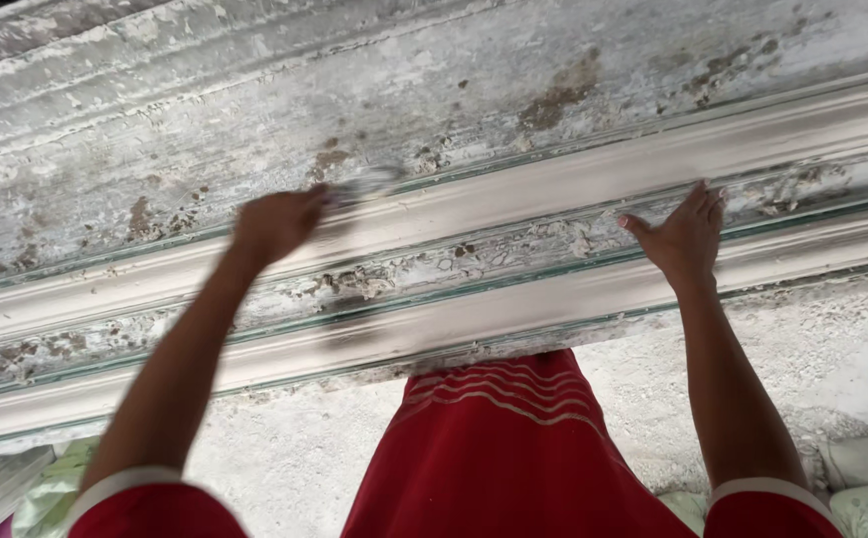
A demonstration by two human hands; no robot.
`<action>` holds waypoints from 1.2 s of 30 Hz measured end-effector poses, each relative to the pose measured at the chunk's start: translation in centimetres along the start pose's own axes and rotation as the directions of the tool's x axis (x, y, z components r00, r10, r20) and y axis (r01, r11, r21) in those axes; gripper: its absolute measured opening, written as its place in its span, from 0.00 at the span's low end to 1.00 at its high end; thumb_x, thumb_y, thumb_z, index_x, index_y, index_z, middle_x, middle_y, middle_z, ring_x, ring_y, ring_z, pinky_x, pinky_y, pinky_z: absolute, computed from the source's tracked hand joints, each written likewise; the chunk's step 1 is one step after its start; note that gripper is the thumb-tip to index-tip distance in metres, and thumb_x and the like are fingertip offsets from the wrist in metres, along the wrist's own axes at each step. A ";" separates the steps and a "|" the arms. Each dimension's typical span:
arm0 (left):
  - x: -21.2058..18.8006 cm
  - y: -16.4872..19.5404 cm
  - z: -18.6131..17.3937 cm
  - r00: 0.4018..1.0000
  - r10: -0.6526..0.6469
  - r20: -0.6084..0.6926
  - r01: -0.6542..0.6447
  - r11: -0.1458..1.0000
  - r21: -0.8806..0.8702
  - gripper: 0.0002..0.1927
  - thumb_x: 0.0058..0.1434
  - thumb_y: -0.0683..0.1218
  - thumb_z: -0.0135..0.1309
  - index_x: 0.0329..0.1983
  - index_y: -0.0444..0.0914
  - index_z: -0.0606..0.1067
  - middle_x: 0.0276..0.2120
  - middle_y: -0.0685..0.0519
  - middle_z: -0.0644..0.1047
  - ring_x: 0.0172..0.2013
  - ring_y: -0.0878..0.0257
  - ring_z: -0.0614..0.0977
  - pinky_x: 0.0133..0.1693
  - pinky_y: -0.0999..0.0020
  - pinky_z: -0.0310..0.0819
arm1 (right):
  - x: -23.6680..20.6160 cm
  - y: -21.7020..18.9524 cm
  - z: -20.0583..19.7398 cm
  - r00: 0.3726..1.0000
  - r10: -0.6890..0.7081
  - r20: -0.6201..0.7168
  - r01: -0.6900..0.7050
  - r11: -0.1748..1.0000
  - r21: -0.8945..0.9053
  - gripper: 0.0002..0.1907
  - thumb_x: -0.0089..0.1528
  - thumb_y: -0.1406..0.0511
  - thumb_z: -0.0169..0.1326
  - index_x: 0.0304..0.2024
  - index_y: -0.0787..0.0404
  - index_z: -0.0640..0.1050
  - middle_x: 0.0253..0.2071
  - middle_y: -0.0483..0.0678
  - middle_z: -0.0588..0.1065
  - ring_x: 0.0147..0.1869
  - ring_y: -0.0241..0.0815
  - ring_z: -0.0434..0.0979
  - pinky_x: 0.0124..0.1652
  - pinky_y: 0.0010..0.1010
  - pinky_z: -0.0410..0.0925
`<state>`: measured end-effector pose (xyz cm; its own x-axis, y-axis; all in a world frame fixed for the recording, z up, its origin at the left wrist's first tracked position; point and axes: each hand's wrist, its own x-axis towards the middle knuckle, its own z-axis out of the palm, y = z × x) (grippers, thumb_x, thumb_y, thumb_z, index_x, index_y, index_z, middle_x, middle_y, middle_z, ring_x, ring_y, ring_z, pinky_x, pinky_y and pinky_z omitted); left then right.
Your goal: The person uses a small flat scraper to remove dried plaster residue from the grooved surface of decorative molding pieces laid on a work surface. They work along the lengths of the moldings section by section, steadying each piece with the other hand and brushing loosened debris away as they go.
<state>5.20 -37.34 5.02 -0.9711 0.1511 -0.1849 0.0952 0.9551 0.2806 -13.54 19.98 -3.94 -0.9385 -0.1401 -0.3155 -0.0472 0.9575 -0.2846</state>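
Note:
A long moulded panel [513, 189] with ridges and flaking whitish paint lies across the view in front of me. My left hand [276, 223] is closed around a small scraping tool [366, 183], blurred by motion, whose blade touches a ridge of the panel. My right hand [686, 237] rests flat on the panel further right, fingers spread, holding nothing. Brown bare patches and loose paint chips show on the upper part of the panel.
Pale rough ground [782, 369] covered in dust lies below the panel. My red garment with thin stripes [498, 448] fills the bottom centre. Light sacks [867, 488] sit at the bottom right and a greenish one [50, 493] at the bottom left.

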 end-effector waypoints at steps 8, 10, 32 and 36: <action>12.8 14.2 6.0 0.955 -0.266 0.133 0.270 0.963 -0.009 0.19 0.75 0.54 0.36 0.57 0.48 0.76 0.25 0.47 0.80 0.23 0.53 0.82 0.23 0.52 0.75 | 0.2 -1.4 -1.2 0.993 0.096 0.068 -0.095 0.995 -0.019 0.74 0.53 0.32 0.62 0.75 0.78 0.42 0.76 0.79 0.42 0.81 0.73 0.37 0.73 0.55 0.44; 21.0 22.7 7.5 0.942 -0.270 0.201 0.285 0.957 -0.052 0.18 0.71 0.52 0.42 0.45 0.42 0.81 0.39 0.48 0.83 0.41 0.51 0.86 0.39 0.49 0.81 | 0.1 -2.1 -1.9 0.990 0.121 0.066 -0.118 0.992 -0.037 0.74 0.52 0.33 0.62 0.75 0.75 0.43 0.77 0.75 0.43 0.82 0.70 0.39 0.73 0.54 0.46; 29.6 33.7 4.7 0.869 0.452 -0.202 -0.399 0.880 0.258 0.20 0.60 0.47 0.52 0.56 0.46 0.75 0.45 0.52 0.84 0.19 0.62 0.80 0.09 0.65 0.65 | -0.2 -0.7 -1.1 0.992 -0.069 0.107 0.069 0.998 -0.002 0.65 0.59 0.37 0.57 0.73 0.80 0.47 0.73 0.78 0.47 0.79 0.76 0.44 0.73 0.60 0.44; 43.5 46.7 8.9 0.947 0.321 -0.022 -0.314 0.937 0.151 0.09 0.68 0.44 0.51 0.50 0.39 0.74 0.26 0.51 0.81 0.24 0.56 0.83 0.21 0.58 0.78 | -0.8 2.3 -4.3 0.901 -0.433 0.011 0.431 0.900 0.070 0.49 0.64 0.46 0.55 0.76 0.66 0.52 0.77 0.73 0.53 0.80 0.73 0.51 0.71 0.55 0.56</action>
<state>-30.63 16.14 1.71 -0.8937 0.4440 -0.0648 0.4273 0.8862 0.1790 -14.40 23.38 -0.50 -0.8217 -0.5436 -0.1713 -0.4231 0.7831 -0.4558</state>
